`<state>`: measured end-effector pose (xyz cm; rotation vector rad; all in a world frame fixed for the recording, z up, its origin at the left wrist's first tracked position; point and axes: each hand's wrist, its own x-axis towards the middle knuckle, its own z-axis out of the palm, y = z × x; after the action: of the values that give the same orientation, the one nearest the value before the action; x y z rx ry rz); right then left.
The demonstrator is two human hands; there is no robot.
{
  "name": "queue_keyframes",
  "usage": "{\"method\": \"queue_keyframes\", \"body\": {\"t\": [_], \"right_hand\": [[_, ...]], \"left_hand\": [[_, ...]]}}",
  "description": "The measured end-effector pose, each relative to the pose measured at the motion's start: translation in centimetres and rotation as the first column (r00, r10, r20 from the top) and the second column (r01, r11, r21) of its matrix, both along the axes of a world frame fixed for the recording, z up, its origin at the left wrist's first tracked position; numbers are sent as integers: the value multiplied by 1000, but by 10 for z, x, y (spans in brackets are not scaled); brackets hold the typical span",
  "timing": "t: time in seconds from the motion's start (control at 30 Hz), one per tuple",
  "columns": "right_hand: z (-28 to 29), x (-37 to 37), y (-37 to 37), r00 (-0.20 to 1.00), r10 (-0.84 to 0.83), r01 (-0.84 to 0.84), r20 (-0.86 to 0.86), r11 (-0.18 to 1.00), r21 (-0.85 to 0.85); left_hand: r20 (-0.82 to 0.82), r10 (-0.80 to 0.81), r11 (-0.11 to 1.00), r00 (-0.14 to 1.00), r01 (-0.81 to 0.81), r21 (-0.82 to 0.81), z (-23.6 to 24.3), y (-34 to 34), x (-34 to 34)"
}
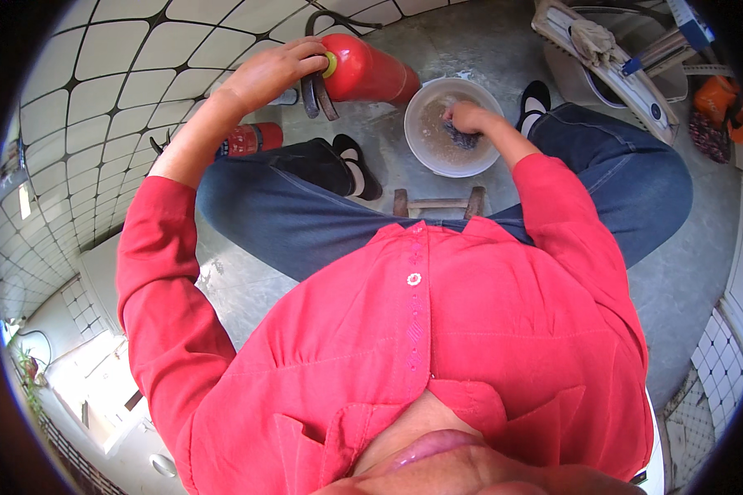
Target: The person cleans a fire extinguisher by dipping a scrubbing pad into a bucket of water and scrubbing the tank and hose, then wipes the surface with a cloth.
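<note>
My left hand (276,70) grips the top of a red fire extinguisher (367,70), beside its yellow collar and black handle. The extinguisher leans over, its base end close to a white round basin (415,150). Inside that basin, cloudy water surrounds my right hand (467,118), whose fingers are closed on a dark, wet cloth (462,140). Part of the cloth is hidden under the fingers.
A second, smaller red extinguisher (256,139) is by my left knee. Between my legs is a low wooden stool (437,204). At right, a white panel (590,54) leans on a grey tub, near an orange bag (718,103). A tiled wall (111,74) rises at left.
</note>
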<state>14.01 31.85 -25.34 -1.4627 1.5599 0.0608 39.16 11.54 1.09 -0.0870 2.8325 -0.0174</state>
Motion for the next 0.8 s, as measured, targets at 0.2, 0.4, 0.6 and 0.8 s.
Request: {"method": "queue_keyframes", "body": {"t": [0.2,0.4,0.6,0.8], "right_hand": [[50,-13,-52,738,-383,447,556,894,21],[110,25,-86,731,-259,682,632,311,-662],[-13,38,-71,709,-453,704,541,505,-499],[-4,49,-89,699,-577,715,424,564,-412]], "left_hand": [[-26,-76,994,997,74,-77,-6,5,-35],[-144,-77,993,987,62,-105,-8,3,-42],[-114,713,700,692,-712,56,-6,24,-68],[-60,719,692,693,-721,-35,-27,21,-56]]}}
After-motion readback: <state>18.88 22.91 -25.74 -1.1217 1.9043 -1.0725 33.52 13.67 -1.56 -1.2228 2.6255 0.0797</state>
